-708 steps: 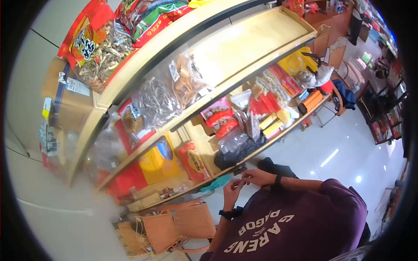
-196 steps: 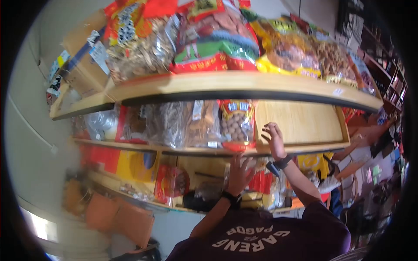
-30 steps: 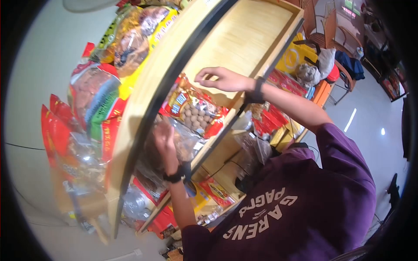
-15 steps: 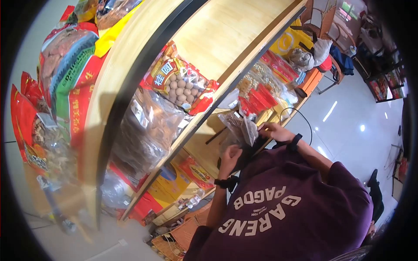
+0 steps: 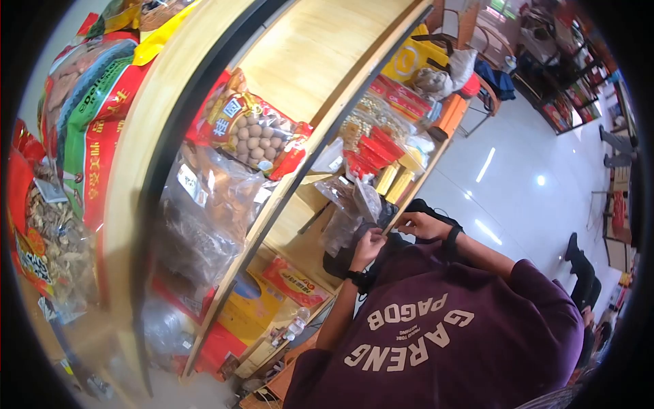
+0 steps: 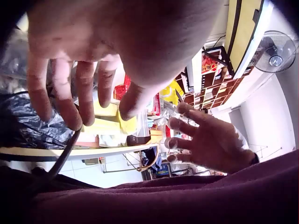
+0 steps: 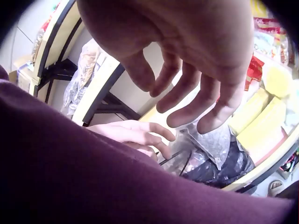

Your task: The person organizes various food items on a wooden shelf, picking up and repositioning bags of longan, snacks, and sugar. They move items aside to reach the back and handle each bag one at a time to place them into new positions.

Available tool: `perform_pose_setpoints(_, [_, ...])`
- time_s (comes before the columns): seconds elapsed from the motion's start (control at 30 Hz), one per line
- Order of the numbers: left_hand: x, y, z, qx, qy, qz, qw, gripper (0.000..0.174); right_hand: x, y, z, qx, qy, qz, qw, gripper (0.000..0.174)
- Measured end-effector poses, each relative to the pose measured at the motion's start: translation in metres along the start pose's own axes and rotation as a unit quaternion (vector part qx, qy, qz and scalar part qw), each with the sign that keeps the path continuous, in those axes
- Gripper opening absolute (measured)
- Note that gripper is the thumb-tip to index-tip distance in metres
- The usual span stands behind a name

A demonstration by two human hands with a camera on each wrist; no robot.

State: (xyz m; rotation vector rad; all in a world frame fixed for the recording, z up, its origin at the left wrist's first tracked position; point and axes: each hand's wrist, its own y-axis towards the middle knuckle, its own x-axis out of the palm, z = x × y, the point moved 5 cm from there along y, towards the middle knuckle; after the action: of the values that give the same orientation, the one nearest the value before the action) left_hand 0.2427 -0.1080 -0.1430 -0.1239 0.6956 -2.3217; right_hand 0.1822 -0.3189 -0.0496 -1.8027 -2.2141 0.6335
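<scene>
My left hand (image 5: 368,250) is in front of my chest, beside the lower shelf. In the left wrist view its fingers hang loosely, and a dark cable (image 6: 63,158) runs from just below one fingertip. To the right, my right hand (image 5: 424,225) hovers near the shelf's front edge. Its fingers are loosely bent with nothing between them in the right wrist view. Closest to both hands are a clear bag (image 7: 210,142) and a black plastic bag (image 7: 229,168). Up on the middle shelf lies a red bag of round brown longans (image 5: 257,140), against clear bags of dried goods (image 5: 211,211).
The wooden rack's black-edged top board (image 5: 178,129) curves across the left, loaded with large food bags (image 5: 95,136). Yellow boxes (image 5: 392,178), red packets (image 5: 371,153) and a red-gold box (image 5: 294,281) fill the lower shelf. A small bottle (image 5: 298,324) stands near its front edge.
The longan bag, absent from the middle shelf in the oldest frame, now lies there. Over the last second both hands have come down from the middle shelf to my chest; the head view has shifted.
</scene>
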Motion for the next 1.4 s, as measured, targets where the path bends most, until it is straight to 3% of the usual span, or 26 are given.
perform_pose_setpoints(0.2, [0.008, -0.006, -0.012, -0.016, -0.035, 0.005, 0.999, 0.038, 0.002, -0.021, 0.011, -0.013, -0.035, -0.029, 0.999, 0.028])
perform_pose_setpoints(0.3, [0.009, -0.009, -0.010, 0.035, -0.031, 0.052, 0.998, 0.036, -0.004, -0.021, 0.014, -0.011, -0.039, -0.044, 0.998, 0.029])
perform_pose_setpoints(0.4, [0.016, -0.012, -0.021, -0.009, -0.002, 0.089, 0.996, 0.035, -0.016, -0.022, 0.018, -0.041, -0.043, -0.087, 0.994, 0.027])
perform_pose_setpoints(0.5, [0.030, -0.016, -0.025, -0.011, -0.016, 0.120, 0.993, 0.033, -0.044, -0.032, 0.008, 0.015, -0.035, -0.111, 0.993, 0.028])
perform_pose_setpoints(0.57, [0.038, -0.015, -0.028, -0.014, -0.001, 0.149, 0.989, 0.030, -0.064, -0.039, 0.014, -0.001, -0.022, -0.102, 0.994, 0.029])
perform_pose_setpoints(0.77, [0.084, -0.022, 0.001, -0.078, -0.044, 0.219, 0.972, 0.029, -0.117, -0.059, 0.054, -0.015, 0.044, -0.126, 0.991, 0.026])
perform_pose_setpoints(0.9, [0.101, -0.019, 0.013, -0.057, -0.031, 0.274, 0.959, 0.029, -0.138, -0.057, 0.069, -0.023, 0.122, -0.128, 0.984, 0.023])
perform_pose_setpoints(1.0, [0.112, -0.030, 0.025, -0.035, -0.043, 0.311, 0.949, 0.028, -0.135, -0.050, 0.081, -0.029, 0.082, -0.138, 0.987, 0.025])
perform_pose_setpoints(1.2, [0.105, -0.049, 0.026, -0.033, -0.038, 0.384, 0.922, 0.035, -0.124, -0.058, 0.071, -0.005, 0.019, -0.206, 0.978, 0.023])
perform_pose_setpoints(1.3, [0.089, -0.049, 0.028, -0.039, -0.065, 0.400, 0.913, 0.041, -0.124, -0.053, 0.068, -0.007, 0.079, -0.188, 0.979, 0.024])
perform_pose_setpoints(1.4, [0.072, -0.043, 0.036, -0.047, -0.054, 0.414, 0.907, 0.047, -0.133, -0.045, 0.063, -0.017, 0.043, -0.176, 0.983, 0.023])
